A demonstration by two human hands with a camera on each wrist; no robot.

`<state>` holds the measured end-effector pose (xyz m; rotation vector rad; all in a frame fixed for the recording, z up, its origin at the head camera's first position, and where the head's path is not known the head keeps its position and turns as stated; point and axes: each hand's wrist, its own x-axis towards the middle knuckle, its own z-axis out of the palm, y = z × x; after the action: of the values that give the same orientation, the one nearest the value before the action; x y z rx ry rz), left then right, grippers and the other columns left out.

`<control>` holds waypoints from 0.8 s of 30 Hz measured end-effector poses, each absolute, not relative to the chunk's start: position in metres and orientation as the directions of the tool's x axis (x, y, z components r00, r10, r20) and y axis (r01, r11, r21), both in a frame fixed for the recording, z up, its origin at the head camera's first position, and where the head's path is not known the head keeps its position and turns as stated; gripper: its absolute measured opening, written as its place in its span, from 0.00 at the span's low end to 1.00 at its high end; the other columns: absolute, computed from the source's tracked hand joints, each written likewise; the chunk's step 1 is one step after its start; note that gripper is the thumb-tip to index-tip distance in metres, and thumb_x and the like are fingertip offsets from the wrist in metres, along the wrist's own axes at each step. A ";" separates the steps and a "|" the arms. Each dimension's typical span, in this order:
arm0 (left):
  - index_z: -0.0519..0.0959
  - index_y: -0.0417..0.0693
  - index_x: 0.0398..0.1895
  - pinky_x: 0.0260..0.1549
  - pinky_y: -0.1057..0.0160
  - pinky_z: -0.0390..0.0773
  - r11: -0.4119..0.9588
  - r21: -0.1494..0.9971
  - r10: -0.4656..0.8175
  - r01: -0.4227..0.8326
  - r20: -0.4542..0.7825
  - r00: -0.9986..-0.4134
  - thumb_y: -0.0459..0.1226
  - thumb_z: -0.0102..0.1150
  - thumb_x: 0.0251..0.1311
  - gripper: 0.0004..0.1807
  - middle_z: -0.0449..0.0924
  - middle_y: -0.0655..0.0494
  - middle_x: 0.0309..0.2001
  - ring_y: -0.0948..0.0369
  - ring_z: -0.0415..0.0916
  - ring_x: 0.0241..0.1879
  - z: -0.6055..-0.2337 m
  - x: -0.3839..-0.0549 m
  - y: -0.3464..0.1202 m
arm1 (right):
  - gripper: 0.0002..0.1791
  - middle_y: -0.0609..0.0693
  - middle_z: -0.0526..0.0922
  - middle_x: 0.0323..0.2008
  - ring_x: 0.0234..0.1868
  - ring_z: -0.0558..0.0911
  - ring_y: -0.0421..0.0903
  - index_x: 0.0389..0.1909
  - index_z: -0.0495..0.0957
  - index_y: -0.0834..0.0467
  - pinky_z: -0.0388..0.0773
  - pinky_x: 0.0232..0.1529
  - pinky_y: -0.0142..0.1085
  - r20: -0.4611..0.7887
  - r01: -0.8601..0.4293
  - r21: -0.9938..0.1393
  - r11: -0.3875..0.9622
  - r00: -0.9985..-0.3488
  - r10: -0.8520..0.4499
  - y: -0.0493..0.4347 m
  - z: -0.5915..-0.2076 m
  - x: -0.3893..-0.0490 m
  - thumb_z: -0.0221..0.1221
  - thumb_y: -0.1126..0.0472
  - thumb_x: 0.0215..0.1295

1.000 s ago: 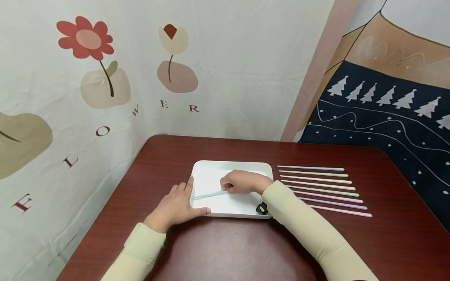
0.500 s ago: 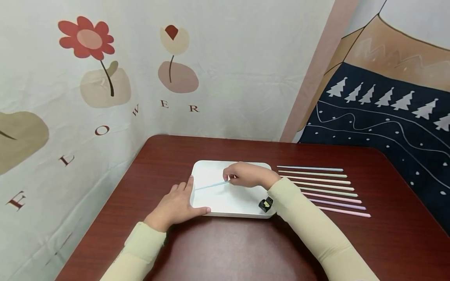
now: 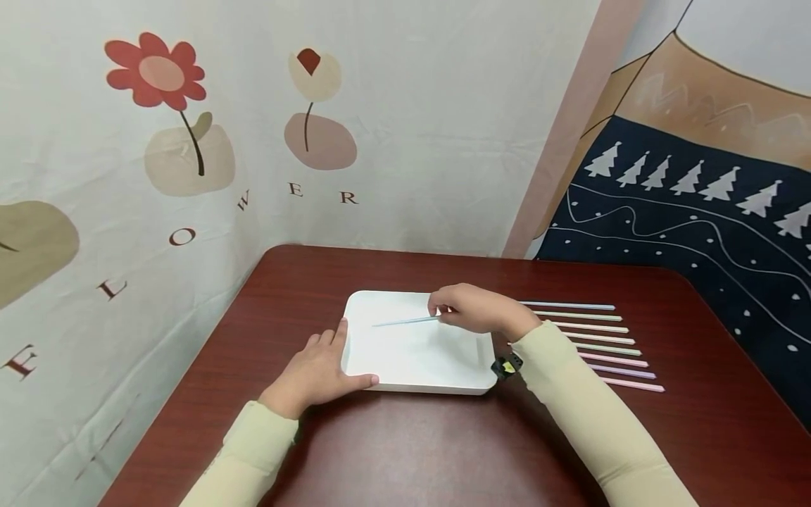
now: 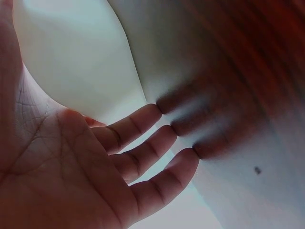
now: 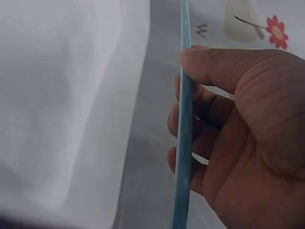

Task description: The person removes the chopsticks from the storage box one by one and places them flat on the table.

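Observation:
My right hand (image 3: 478, 308) pinches a thin, light-blue stick (image 3: 405, 322) between thumb and fingers. The stick reaches leftward over the white tray (image 3: 405, 366), nearly level in the head view. In the right wrist view the thumb presses on one side of this blue stick (image 5: 182, 143), with the other fingers curled behind it. At the tray's left side rests my left hand (image 3: 317, 370), fingers extended along the edge and thumb at the front left corner. The left wrist view shows that left hand (image 4: 71, 157) with its fingertips against a pale, shiny surface.
Right of the tray, several pastel sticks (image 3: 611, 352) lie in a row on the dark red table (image 3: 405, 451), partly hidden by the right forearm. A black device (image 3: 507, 366) sits at the right wrist. Printed cloths (image 3: 418, 155) hang behind the table.
My right hand has moved right and slightly away from me, drawing the blue stick away from the tray's left side and to a flatter angle. The left hand stays put.

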<state>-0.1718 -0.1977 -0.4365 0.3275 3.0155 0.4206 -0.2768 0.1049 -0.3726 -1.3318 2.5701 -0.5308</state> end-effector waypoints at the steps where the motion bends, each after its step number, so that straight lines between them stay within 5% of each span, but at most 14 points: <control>1: 0.47 0.32 0.77 0.55 0.44 0.72 0.939 0.279 0.223 0.201 -0.049 -0.974 0.77 0.55 0.45 0.71 0.68 0.36 0.63 0.37 0.64 0.62 -0.437 -0.172 -0.198 | 0.06 0.41 0.77 0.35 0.35 0.74 0.40 0.42 0.81 0.53 0.75 0.37 0.36 -0.006 -0.741 -0.402 0.538 -0.586 -0.810 0.110 -0.371 -0.276 0.58 0.66 0.71; 14: 0.46 0.31 0.77 0.56 0.41 0.69 0.936 0.296 0.222 0.193 -0.069 -0.973 0.77 0.54 0.45 0.71 0.66 0.33 0.65 0.34 0.62 0.64 -0.435 -0.171 -0.198 | 0.08 0.45 0.82 0.41 0.40 0.78 0.42 0.42 0.81 0.52 0.78 0.44 0.41 0.000 -0.627 -0.409 0.663 -0.727 -0.687 0.201 -0.379 -0.258 0.60 0.68 0.68; 24: 0.46 0.32 0.77 0.59 0.40 0.67 0.932 0.307 0.225 0.190 -0.080 -0.971 0.78 0.53 0.46 0.71 0.63 0.32 0.67 0.32 0.58 0.66 -0.436 -0.173 -0.199 | 0.08 0.42 0.79 0.33 0.34 0.75 0.39 0.40 0.79 0.52 0.75 0.38 0.38 -0.023 -0.538 -0.439 0.720 -0.794 -0.607 0.266 -0.392 -0.234 0.59 0.70 0.68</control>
<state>-0.1729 -0.1988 -0.4359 0.3204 2.9756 0.4560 -0.2345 0.2662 -0.3924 -0.9251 2.7579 -0.6260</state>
